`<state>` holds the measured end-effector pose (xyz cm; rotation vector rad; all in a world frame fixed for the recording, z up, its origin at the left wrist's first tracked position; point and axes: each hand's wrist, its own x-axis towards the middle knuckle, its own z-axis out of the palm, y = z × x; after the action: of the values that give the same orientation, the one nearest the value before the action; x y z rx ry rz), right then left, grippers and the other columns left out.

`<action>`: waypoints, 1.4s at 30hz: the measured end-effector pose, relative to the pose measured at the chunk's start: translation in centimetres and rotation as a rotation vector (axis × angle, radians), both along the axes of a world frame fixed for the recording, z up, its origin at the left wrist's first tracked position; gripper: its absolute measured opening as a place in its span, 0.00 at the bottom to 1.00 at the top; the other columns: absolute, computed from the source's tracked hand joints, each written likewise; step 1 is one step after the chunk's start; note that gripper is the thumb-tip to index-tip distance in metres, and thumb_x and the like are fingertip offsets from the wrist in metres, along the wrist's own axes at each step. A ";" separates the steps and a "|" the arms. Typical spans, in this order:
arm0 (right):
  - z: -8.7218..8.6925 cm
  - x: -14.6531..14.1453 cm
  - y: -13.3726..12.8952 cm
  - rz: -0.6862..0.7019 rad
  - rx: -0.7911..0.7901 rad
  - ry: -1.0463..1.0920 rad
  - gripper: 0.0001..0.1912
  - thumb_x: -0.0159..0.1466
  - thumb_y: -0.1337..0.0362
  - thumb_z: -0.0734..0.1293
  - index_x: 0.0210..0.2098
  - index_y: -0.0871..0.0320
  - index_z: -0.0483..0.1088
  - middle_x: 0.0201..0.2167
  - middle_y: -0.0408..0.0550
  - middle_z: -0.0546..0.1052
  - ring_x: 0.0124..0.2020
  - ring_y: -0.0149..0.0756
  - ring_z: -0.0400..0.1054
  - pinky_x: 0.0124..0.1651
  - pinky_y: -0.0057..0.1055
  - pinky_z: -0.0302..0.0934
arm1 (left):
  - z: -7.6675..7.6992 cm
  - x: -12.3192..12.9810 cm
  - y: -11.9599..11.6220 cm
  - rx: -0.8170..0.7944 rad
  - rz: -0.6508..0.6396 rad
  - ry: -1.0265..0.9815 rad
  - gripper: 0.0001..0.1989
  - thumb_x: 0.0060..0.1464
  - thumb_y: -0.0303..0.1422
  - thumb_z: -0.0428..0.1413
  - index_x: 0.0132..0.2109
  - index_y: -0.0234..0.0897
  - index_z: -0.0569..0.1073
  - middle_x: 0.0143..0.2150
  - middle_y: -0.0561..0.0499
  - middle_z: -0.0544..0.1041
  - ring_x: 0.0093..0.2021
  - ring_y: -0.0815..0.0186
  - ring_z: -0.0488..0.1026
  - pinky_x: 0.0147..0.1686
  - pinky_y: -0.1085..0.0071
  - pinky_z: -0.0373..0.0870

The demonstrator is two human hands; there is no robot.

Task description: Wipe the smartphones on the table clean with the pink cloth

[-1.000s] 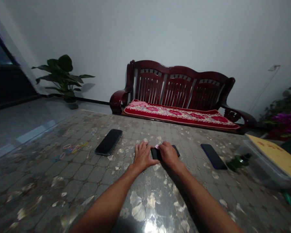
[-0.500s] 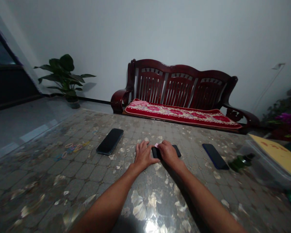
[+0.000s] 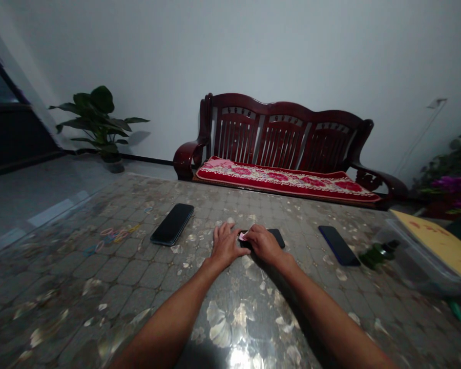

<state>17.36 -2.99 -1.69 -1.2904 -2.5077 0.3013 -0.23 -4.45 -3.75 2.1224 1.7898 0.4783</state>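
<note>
A black phone (image 3: 277, 238) lies flat on the patterned table (image 3: 157, 318), partly covered by my hands. My left hand (image 3: 226, 245) rests at its left end, thumb and fingers apart around the edge. Above the phone my right hand (image 3: 264, 243) pinches a small pinkish-white piece (image 3: 244, 236) like cloth or tissue, pressed on the phone's left part. Another dark phone (image 3: 172, 224) lies to the left, and a blue-edged phone (image 3: 338, 246) to the right.
Colored rubber bands (image 3: 114, 235) lie at left. A green bottle (image 3: 379, 254) and a clear plastic box (image 3: 411, 261) with a yellow sheet (image 3: 434, 241) on top stand at right. Behind the table is a wooden bench (image 3: 280, 136) with a red cushion (image 3: 280, 177).
My right hand has moved slightly left along the phone with the pinkish piece, which now shows more. My left hand stays at the phone's end. The whole view has shifted slightly.
</note>
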 end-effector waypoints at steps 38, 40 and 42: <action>-0.1 1.2 -4.3 -0.166 0.065 -0.067 0.16 0.72 0.69 0.61 0.53 0.54 0.78 0.45 0.52 0.77 0.47 0.39 0.66 0.49 0.30 0.58 | -1.0 -0.3 0.3 0.056 -0.027 0.020 0.36 0.47 0.46 0.70 0.62 0.42 0.72 0.70 0.38 0.64 0.74 0.44 0.52 0.71 0.44 0.44; -0.2 1.6 -4.3 -0.218 0.072 -0.086 0.16 0.71 0.70 0.62 0.53 0.54 0.78 0.46 0.53 0.77 0.48 0.40 0.66 0.50 0.31 0.58 | -1.0 -0.3 0.3 0.069 -0.030 0.028 0.37 0.47 0.46 0.70 0.62 0.42 0.71 0.70 0.38 0.65 0.73 0.44 0.53 0.71 0.45 0.45; -0.2 2.7 -4.1 -0.316 0.077 -0.098 0.17 0.71 0.71 0.61 0.52 0.55 0.79 0.46 0.53 0.77 0.49 0.41 0.66 0.50 0.32 0.58 | -1.1 -0.3 0.3 0.080 -0.026 0.030 0.37 0.47 0.46 0.70 0.62 0.43 0.71 0.70 0.39 0.65 0.73 0.44 0.53 0.71 0.45 0.45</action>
<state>20.02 -7.07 -1.92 -1.6744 -2.3160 0.0692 -0.53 -4.11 -4.84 2.2156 1.7849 0.5221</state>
